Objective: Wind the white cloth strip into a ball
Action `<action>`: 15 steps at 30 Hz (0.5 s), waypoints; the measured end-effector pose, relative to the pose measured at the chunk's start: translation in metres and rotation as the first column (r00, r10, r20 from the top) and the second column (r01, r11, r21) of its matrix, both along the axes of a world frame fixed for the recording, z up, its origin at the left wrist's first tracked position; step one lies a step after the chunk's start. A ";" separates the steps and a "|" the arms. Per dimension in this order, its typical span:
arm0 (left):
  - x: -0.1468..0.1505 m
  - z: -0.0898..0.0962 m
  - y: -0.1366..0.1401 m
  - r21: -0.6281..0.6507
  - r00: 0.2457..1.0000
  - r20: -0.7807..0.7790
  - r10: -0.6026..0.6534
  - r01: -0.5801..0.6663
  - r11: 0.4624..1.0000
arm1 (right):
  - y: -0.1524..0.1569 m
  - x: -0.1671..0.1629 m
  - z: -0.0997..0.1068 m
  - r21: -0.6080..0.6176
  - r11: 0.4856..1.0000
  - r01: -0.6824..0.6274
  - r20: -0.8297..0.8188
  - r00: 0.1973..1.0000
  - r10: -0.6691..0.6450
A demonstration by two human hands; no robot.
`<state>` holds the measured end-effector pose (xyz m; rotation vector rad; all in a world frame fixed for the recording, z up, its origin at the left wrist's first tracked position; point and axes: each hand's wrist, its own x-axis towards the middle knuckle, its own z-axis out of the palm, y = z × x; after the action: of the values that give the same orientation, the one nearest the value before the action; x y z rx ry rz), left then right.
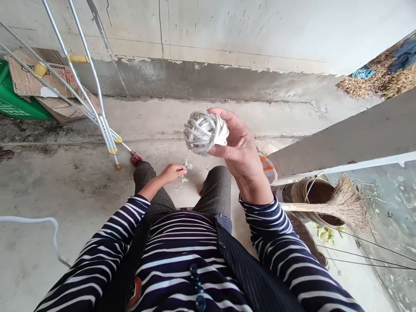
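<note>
My right hand (238, 149) holds up a ball of white cord (205, 132), wound in many crossing strands, with thumb and fingers around its right side. A loose length of the cord drops from the underside of the ball. My left hand (173, 173), lower and to the left, pinches this cord's end (187, 166) between thumb and fingertips. A knotted, frayed bit sticks out beyond the fingers and hangs over the gap between my knees.
Aluminium crutches (92, 93) lean at the left, near flattened cardboard (48, 82) and a green bin (19, 97). At the right are a straw broom (347, 203), a bucket (300, 190) and a low grey wall (344, 130). A white hose (30, 219) lies at the left.
</note>
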<state>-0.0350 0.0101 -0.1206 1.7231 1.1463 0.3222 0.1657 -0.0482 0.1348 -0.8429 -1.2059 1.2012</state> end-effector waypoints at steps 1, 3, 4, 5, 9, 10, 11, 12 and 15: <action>-0.002 0.002 0.000 -0.005 0.999 0.040 -0.018 0.018 1.000 | 0.003 0.002 -0.001 0.003 1.000 0.022 -0.011 1.000 -0.022; -0.007 0.004 -0.001 -0.023 0.998 0.057 -0.012 0.013 1.000 | 0.009 0.009 0.001 0.009 0.997 0.079 -0.027 0.997 -0.079; -0.011 0.005 -0.002 -0.036 0.999 0.035 0.015 -0.014 0.999 | 0.011 0.013 0.003 0.015 0.994 0.112 -0.026 0.993 -0.112; -0.014 0.006 -0.003 -0.049 0.999 0.007 0.054 -0.054 0.997 | 0.013 0.016 0.005 0.024 0.989 0.145 -0.021 0.989 -0.144; -0.013 0.025 -0.005 -0.041 0.990 0.044 0.134 -0.132 0.990 | 0.012 0.024 0.008 0.068 0.976 0.206 0.000 0.978 -0.206; -0.009 0.035 -0.005 -0.030 0.988 0.099 0.116 -0.113 0.993 | 0.012 0.023 0.006 0.068 0.979 0.191 0.005 0.981 -0.192; -0.003 0.046 -0.005 -0.017 0.983 0.161 0.089 -0.088 0.996 | 0.012 0.022 0.003 0.064 0.983 0.170 0.012 0.985 -0.171; 0.003 0.058 -0.006 -0.001 0.974 0.220 0.062 -0.063 0.998 | 0.014 0.021 -0.001 0.058 0.987 0.151 0.023 0.988 -0.153; 0.018 0.088 -0.013 0.043 0.935 0.354 -0.002 -0.015 0.999 | 0.024 0.020 -0.014 0.049 0.987 0.155 0.067 0.985 -0.158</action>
<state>-0.0165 -0.0025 -0.0329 1.6179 0.8851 0.6401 0.1858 -0.0243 0.1203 -0.9362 -1.1951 1.0214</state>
